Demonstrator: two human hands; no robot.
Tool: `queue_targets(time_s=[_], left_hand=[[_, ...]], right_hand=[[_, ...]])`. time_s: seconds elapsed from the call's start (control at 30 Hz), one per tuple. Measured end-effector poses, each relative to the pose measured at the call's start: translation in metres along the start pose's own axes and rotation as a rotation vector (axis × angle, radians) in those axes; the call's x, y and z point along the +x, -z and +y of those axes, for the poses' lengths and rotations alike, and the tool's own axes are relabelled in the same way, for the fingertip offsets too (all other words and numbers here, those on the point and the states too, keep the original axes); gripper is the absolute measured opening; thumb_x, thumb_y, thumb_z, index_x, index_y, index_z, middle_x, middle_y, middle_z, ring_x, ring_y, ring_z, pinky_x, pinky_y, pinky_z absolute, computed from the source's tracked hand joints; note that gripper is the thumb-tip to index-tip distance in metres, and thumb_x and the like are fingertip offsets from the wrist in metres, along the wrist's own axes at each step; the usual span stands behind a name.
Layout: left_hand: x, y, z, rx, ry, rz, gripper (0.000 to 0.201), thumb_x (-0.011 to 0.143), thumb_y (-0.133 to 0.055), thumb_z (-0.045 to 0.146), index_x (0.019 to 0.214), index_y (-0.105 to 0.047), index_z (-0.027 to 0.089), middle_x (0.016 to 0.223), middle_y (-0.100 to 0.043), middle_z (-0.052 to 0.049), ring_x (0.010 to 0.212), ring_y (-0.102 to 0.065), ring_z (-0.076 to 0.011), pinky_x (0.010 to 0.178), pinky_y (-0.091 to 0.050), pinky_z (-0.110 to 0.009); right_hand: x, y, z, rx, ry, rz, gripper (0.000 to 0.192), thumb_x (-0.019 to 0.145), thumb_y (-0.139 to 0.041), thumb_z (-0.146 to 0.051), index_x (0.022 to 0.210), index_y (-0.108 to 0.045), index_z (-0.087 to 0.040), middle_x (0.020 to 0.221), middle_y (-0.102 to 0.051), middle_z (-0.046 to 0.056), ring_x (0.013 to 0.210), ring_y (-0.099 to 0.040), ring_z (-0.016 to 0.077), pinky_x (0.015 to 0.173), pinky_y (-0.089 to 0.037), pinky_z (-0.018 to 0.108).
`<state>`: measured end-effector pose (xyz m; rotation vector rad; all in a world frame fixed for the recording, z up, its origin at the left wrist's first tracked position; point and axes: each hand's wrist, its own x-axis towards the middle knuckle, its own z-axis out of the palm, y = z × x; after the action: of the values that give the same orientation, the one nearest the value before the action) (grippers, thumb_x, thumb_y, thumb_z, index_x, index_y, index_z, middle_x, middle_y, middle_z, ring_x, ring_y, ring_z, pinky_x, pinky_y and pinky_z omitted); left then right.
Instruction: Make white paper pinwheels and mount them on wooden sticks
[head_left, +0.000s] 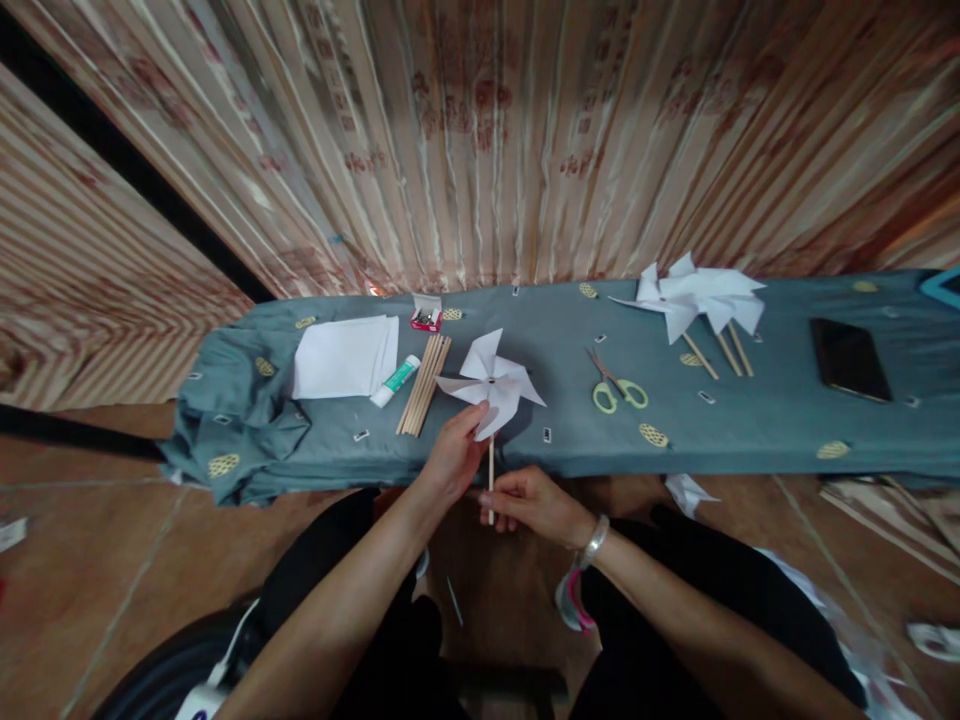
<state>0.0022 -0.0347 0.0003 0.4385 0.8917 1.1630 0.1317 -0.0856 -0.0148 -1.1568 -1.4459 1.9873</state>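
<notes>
Item in hand: one white paper pinwheel (491, 385) on a wooden stick (491, 480), held upright over the near edge of the cloth-covered bench (750, 430), about mid-length.

Your left hand (452, 455) reaches forward from a bent elbow, wrist straight, fingertips pinched on the lower blade of the pinwheel where it meets the stick. Your right hand (534, 502) comes in from the right, a bracelet (594, 541) at the wrist, fingers curled and closed around the stick's lower end.

On the bench, left of the pinwheel: a bundle of wooden sticks (424, 384), a glue stick (395, 381), a stack of white paper (345, 356), and a small red box (426, 318) farther back. To the right: yellow-handled scissors (616, 385), finished pinwheels (697, 298) lying flat, and a black phone (850, 359) at the far right.
</notes>
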Motion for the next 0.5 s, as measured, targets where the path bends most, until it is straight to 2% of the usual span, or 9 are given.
queue_targets(time_s=[0.17,0.27,0.4,0.5], left_hand=[[-0.029,0.005,-0.006,0.094,0.072,-0.018,0.034,0.059,-0.085,0.035,0.085,-0.075,0.015,0.086,-0.073,-0.004,0.088,-0.065,-0.0171,0.083,-0.047,-0.026],[-0.042,0.01,-0.014,0.171,0.094,-0.012,0.035,0.057,-0.085,0.034,0.084,-0.075,0.014,0.083,-0.073,-0.004,0.076,-0.064,-0.0141,0.071,-0.047,-0.024],[-0.044,0.017,-0.026,0.201,0.166,0.025,0.042,0.053,-0.086,0.041,0.081,-0.075,0.012,0.076,-0.072,-0.005,0.057,-0.058,-0.0125,0.05,-0.041,-0.024],[-0.041,0.019,-0.031,0.178,0.182,0.054,0.043,0.052,-0.088,0.04,0.079,-0.075,0.01,0.069,-0.07,-0.004,0.056,-0.058,-0.0123,0.051,-0.041,-0.024]], right_hand=[[-0.004,0.007,0.001,0.013,0.019,0.02,0.058,0.065,-0.067,-0.072,0.066,-0.068,-0.014,0.061,-0.065,0.002,0.051,-0.053,0.0085,0.053,-0.042,0.023],[-0.004,0.011,0.004,0.027,0.013,0.027,0.06,0.062,-0.068,-0.074,0.064,-0.067,-0.014,0.06,-0.065,0.001,0.051,-0.054,0.008,0.052,-0.042,0.022],[0.0,0.011,0.008,0.024,-0.006,0.027,0.063,0.058,-0.068,-0.077,0.062,-0.067,-0.014,0.059,-0.066,0.002,0.05,-0.056,0.0084,0.052,-0.043,0.022],[-0.001,0.013,0.009,-0.035,-0.038,0.023,0.064,0.061,-0.065,-0.077,0.065,-0.068,-0.014,0.06,-0.066,0.002,0.051,-0.057,0.0099,0.054,-0.046,0.023]])
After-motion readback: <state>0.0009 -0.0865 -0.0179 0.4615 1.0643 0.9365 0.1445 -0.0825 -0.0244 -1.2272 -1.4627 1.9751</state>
